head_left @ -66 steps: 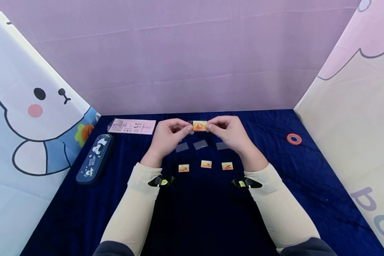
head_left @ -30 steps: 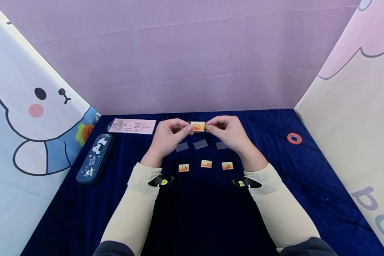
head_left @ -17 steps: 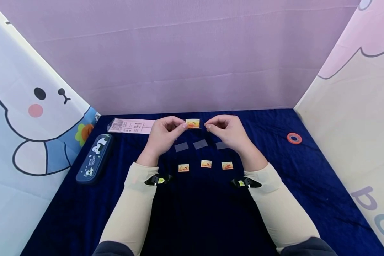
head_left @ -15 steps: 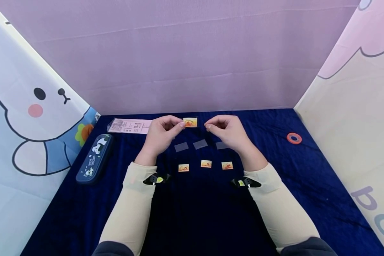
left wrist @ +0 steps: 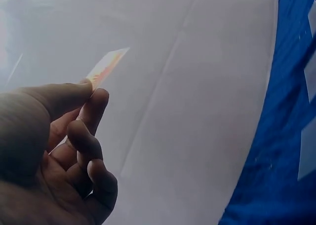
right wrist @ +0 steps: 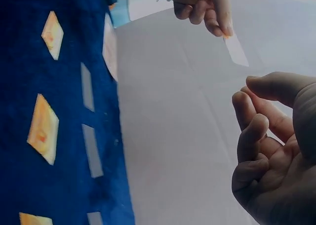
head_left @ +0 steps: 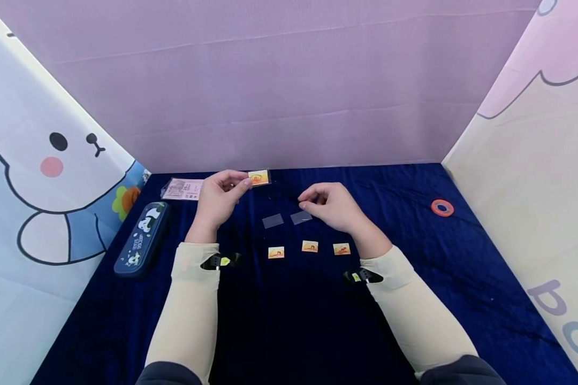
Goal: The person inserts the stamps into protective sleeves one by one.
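Note:
My left hand (head_left: 219,198) pinches a small yellow-orange stamp in a clear sleeve (head_left: 258,177) between thumb and forefinger, raised near the table's back edge. The left wrist view shows the sleeved stamp (left wrist: 107,67) from its edge. My right hand (head_left: 332,208) holds nothing; its fingers are loosely curled, with a small gap at the thumb tip (right wrist: 253,82). It hovers by an empty clear sleeve (head_left: 298,217). Another empty sleeve (head_left: 272,221) lies left of that, and a third, hidden in the head view, shows partly in the right wrist view. Three loose stamps (head_left: 310,246) lie in a row nearer me.
A navy pencil case with pandas (head_left: 142,238) lies at the left. Behind it is a pink printed slip in clear plastic (head_left: 180,189), partly covered by my left hand. A red ring, like a tape roll (head_left: 442,208), sits at right. Dark blue cloth (head_left: 414,305) covers the table.
My right hand has let go of the sleeved stamp. My left hand has carried it leftward. My right hand has shifted slightly left and nearer me, over the rightmost sleeve.

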### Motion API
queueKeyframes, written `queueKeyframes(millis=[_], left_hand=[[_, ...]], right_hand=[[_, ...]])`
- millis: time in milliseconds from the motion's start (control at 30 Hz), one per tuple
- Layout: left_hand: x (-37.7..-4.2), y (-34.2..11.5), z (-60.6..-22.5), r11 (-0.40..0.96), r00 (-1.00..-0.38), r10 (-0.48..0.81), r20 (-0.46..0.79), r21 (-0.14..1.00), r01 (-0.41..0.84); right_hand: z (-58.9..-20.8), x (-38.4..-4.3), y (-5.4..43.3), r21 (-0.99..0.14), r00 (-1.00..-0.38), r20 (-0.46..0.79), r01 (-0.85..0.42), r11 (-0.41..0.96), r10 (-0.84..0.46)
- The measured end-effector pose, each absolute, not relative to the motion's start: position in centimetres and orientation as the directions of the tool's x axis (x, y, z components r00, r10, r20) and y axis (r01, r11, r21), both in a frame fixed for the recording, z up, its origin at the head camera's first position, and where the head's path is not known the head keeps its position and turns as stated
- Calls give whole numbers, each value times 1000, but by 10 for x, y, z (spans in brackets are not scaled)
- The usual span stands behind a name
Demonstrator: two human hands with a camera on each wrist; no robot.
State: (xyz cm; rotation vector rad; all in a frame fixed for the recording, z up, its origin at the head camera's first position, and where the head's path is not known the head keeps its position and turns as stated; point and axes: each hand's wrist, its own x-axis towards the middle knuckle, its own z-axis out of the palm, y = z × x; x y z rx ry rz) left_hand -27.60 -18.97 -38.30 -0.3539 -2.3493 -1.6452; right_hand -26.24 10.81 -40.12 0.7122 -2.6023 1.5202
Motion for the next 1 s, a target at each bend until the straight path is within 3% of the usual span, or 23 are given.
queueKeyframes(millis=[200, 533, 1000], left_hand=[[-291, -206, -401, 361, -945, -22, 326, 884, 297], [-301, -222, -419, 399, -977, -84, 195, 905, 146], [-311, -244, -443, 571, -999, 5, 34, 820, 30]], right_hand=[[-416, -264, 96, -824, -888, 183, -372, 427, -421], [-436, -266, 80, -818, -878, 86, -332, 470, -471], [-447, -268, 74, -798, -844, -27, -305, 520, -536]])
